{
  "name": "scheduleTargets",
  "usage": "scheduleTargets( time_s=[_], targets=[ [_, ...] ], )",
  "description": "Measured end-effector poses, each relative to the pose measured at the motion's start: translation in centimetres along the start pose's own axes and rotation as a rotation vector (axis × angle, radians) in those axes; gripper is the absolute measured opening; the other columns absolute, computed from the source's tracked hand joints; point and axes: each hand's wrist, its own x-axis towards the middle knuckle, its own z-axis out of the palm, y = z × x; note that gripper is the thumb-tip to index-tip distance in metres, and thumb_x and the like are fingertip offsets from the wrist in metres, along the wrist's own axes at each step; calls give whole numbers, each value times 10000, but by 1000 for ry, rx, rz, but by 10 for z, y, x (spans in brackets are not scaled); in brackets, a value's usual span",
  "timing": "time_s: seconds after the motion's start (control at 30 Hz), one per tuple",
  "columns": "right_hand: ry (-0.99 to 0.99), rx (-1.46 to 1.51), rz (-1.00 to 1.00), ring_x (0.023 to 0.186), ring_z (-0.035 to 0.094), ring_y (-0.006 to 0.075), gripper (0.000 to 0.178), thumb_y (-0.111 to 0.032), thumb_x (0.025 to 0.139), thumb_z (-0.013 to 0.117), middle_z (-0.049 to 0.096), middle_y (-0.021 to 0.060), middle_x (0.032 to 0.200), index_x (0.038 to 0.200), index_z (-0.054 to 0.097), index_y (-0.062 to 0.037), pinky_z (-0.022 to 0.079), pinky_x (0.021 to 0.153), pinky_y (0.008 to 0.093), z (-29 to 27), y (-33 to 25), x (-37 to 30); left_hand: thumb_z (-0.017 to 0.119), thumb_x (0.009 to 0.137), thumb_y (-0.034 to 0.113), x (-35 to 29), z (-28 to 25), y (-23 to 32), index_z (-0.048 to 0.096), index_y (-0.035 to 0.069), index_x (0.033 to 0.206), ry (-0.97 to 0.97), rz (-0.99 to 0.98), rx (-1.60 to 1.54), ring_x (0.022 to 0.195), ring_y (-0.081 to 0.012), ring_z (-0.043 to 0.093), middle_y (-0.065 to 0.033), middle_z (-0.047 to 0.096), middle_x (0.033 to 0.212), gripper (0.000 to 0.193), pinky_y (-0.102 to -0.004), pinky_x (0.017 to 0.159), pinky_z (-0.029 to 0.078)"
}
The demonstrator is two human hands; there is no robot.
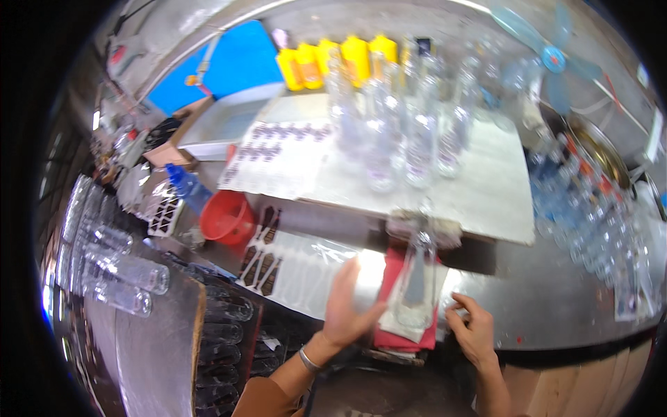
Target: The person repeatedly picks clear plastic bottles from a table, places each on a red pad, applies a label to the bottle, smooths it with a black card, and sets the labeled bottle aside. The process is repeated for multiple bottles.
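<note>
A clear glass bottle (420,267) lies on its back over white and red folded cloth (388,306), its neck pointing away from me; a grey, tapering patch shows along its body. My left hand (345,306), blurred by motion, is just left of the bottle with fingers stretched and thumb apart, holding nothing I can see. To the bottle's right, my right hand (474,328) has loosely curled fingers, with a gap between forefinger and thumb. Beside my left hand lies a label sheet (299,274), dark shapes at its left end and pale outlines elsewhere.
Several upright clear bottles (418,142) stand on a white board (497,187) with another label sheet (278,156). Yellow containers (354,61) line the back. A red cup (228,217) and blue bottle (186,186) are left; more bottles crowd the right (583,215) and lower left (125,267).
</note>
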Motion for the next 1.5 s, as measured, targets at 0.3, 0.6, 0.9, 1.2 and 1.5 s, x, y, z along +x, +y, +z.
scheduleTargets(
  time_s=[0.3,0.6,0.9,1.2,1.5],
  targets=[
    [112,39,19,662,614,103,287,-83,891,697,705,85,842,1144,688,52,499,612,250,-9,14,17,631,974,398,154,-121,-183,470,-48,1449,460,-210,562,1432,-397,386,-228,438,1539,672,-548,1168,286],
    [114,-68,-6,760,674,104,249,-55,932,649,716,87,851,1144,669,75,505,674,224,-10,19,23,598,972,454,164,-103,-160,630,-6,1286,148,-318,850,1395,-415,419,-209,584,1381,557,-631,1161,248],
    [213,-48,-39,640,582,89,241,-60,879,676,692,72,778,1093,707,46,450,587,237,-18,26,16,649,943,336,177,-172,-224,612,13,1315,745,-416,865,1342,-381,478,-228,534,1415,494,-572,1121,335],
    [232,-10,-11,660,616,95,224,-45,898,660,701,71,802,1100,701,41,462,593,237,-29,49,13,547,919,223,88,-253,-445,700,-3,907,622,-1408,-263,727,-328,625,-167,686,854,273,-427,646,501],
    [192,-182,-31,634,603,117,224,-54,883,685,688,90,784,1084,708,42,469,596,258,-26,53,26,586,915,376,208,-213,-348,711,-10,925,1004,-514,329,782,-323,682,-161,698,816,406,-432,691,536]
  ],
)
